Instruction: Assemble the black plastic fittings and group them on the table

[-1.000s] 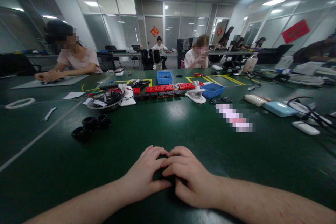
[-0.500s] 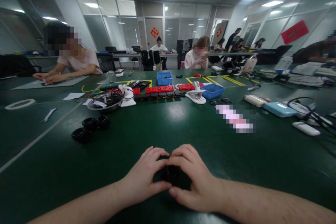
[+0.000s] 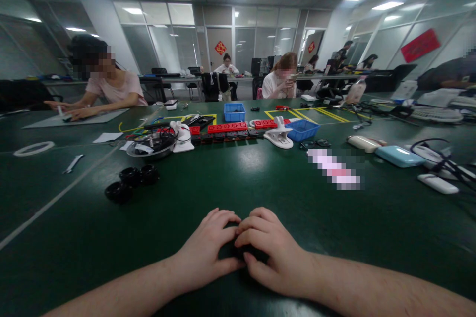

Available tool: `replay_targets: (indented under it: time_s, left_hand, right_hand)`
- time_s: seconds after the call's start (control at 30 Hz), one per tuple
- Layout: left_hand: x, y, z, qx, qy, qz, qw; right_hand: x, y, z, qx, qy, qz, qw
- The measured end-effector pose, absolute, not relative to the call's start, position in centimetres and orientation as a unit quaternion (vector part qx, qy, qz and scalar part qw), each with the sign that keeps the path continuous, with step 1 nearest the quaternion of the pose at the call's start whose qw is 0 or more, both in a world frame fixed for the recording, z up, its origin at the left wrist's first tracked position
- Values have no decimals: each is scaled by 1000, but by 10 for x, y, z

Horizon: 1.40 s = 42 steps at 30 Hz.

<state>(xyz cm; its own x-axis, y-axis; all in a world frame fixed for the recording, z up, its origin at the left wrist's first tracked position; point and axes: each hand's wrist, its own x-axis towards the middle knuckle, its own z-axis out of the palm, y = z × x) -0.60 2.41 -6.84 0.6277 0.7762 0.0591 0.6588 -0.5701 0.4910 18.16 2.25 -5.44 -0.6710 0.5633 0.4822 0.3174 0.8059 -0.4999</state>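
My left hand (image 3: 208, 245) and my right hand (image 3: 277, 252) meet low in the middle, just over the green table (image 3: 178, 183). Their curved fingers close from both sides around a small dark object (image 3: 241, 248). Most of it is hidden by the fingers; only a black patch shows between thumbs and forefingers, so its kind is unclear. Away to the left lie three shiny black round parts, one of them (image 3: 118, 191) nearer to me than the other two (image 3: 130, 176) (image 3: 149, 174).
Farther back stand a metal bowl (image 3: 152, 154) of cables, red power strips (image 3: 226, 127), white clips (image 3: 278, 134) and blue bins (image 3: 234, 111). A blue case (image 3: 399, 156) and cables lie right. A wrench (image 3: 73, 164) lies left. Other people sit beyond.
My right fingers have curled slightly further in over the dark object, and less of it shows. My left hand has barely moved. The whole view has shifted slightly.
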Motion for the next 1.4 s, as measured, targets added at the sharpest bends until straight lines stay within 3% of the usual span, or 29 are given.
replay_targets:
  time_s: [0.67, 0.8, 1.03, 1.4]
  left_hand:
    - [-7, 25, -72, 877, 409, 131, 213]
    - [-7, 25, -72, 876, 410, 129, 218]
    - [-8, 26, -73, 881, 400, 139, 212]
    - [-6, 22, -68, 875, 414, 142, 207]
  right_hand:
    - [188, 20, -54, -180, -917, 200, 295]
    - [191, 20, -49, -161, -912, 173, 335]
    - [188, 22, -53, -271, -876, 150, 370]
    - [184, 27, -60, -310, -882, 191, 300]
